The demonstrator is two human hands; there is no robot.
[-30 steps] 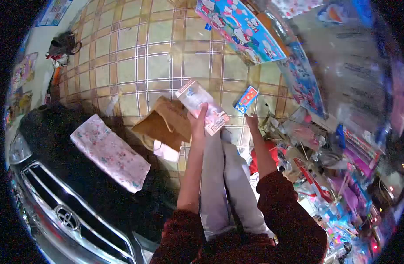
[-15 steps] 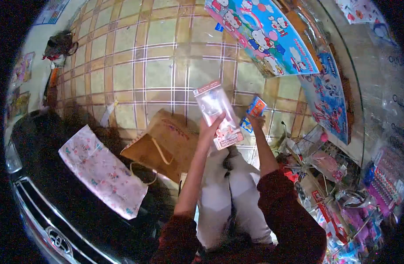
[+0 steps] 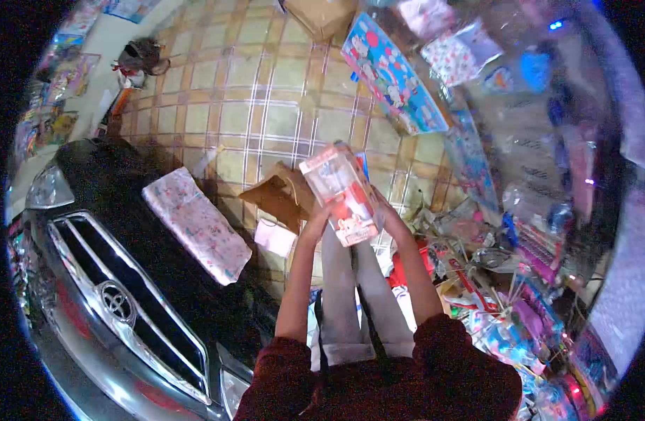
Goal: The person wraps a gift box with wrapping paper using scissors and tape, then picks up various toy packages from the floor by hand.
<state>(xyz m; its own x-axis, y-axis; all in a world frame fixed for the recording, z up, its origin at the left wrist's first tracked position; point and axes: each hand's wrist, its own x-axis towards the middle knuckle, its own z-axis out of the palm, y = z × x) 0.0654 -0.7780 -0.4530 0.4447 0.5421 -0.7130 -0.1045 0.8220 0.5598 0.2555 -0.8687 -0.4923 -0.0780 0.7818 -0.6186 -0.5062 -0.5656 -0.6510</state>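
Observation:
A pink box with a clear window (image 3: 340, 189) is held up in front of my body, its printed end toward me. My left hand (image 3: 322, 212) grips its left side near the lower part. Along the right edge, my right hand (image 3: 387, 214) is closed on the box, its fingers partly hidden behind it. A blue packet (image 3: 363, 165) shows just beyond the box's right side; what supports it is hidden. Behind and left of the box, a brown paper bag (image 3: 277, 199) lies on the floor.
A toy car (image 3: 119, 302) stands at left, with a pink patterned package (image 3: 196, 228) on it. A Hello Kitty board (image 3: 393, 77) leans at upper right. Several wrapped items (image 3: 519, 316) are piled at right. A pale pink card (image 3: 274, 237) lies near the bag.
The view has shifted, showing more of the car and right side. My right hand has moved in to the box, and the box has turned to show its side. The blue packet is now mostly hidden.

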